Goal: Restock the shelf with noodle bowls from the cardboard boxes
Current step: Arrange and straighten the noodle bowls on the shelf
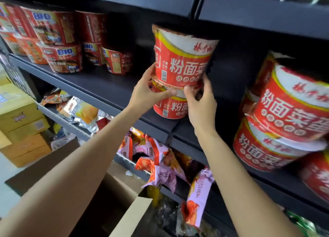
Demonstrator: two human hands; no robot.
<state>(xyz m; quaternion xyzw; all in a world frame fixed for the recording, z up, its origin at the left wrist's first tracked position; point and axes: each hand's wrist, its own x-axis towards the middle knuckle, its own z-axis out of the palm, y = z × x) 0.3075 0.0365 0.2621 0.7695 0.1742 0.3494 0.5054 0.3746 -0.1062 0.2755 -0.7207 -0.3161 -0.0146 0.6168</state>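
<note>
At the far left, yellow cardboard boxes (19, 122) stand stacked on the floor, and above them red bowls marked BIG (58, 46) sit two high on the dark shelf (110, 92). An open brown box (114, 197) lies below the forearms. Bare shelf board stretches between the BIG bowls and the middle stack, so there is room on that side. The left hand (147, 92) grips the seam of the stack, thumb laid across the front of the lower noodle bowl (171, 106), which stands upright near the shelf's front edge. The upper noodle bowl (181, 56) rests on it, axis vertical but leaning slightly left, wide rim up close under the shelf above. The right hand (202, 103) grips the same seam from the right, fingers curled round the upper bowl's base. Further right, past a dark gap, more bowls of the same kind (288, 115) are stacked at a tilt. Snack packets (165, 158) fill the lower shelf.
</note>
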